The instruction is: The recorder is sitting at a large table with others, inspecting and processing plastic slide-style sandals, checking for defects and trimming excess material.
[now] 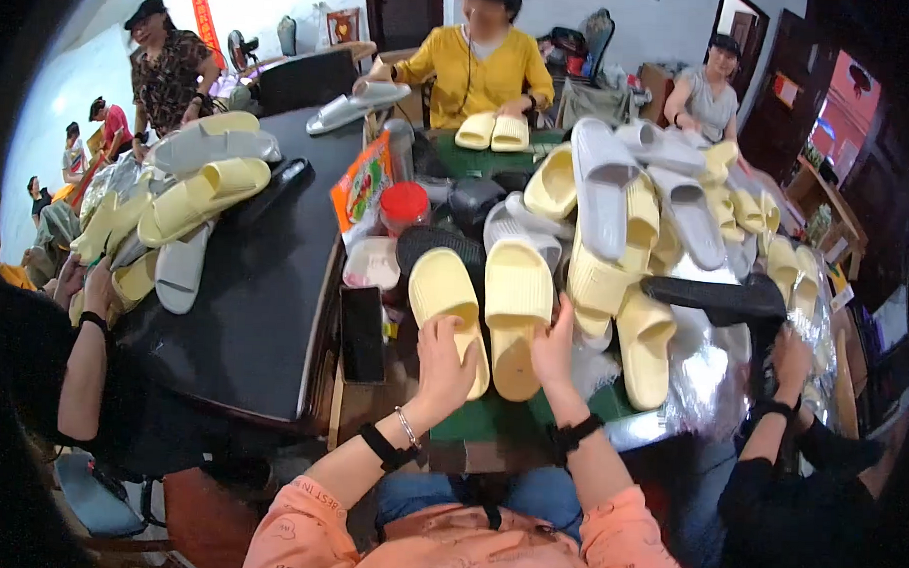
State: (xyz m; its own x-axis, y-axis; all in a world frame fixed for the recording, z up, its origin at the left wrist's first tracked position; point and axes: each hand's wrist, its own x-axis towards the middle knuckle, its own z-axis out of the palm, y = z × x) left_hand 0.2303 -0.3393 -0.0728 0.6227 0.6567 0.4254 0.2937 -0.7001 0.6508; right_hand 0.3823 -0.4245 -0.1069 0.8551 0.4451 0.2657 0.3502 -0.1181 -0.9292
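Two pale yellow slide slippers lie side by side in front of me, toes pointing away. On the left slipper (442, 284), my left hand (444, 369) grips the rear half, fingers bent over its footbed. My right hand (554, 356) holds the right slipper (517, 286) by its right edge, thumb on top; the fingers beneath are partly hidden. Just beyond them are a grey slipper (517, 226) and a dark ribbed slipper (431, 245). More yellow and grey slippers are heaped close to my right hand, with a yellow one (645, 346) nearest.
Left of my hands are a phone (363, 336), a pink-white tray (373, 264) and a red-lidded jar (404, 204). Slippers pile up on the black table (262, 347). A co-worker's hand (790, 364) is beside a black slipper (719, 296). Across sits a person in yellow (467, 74).
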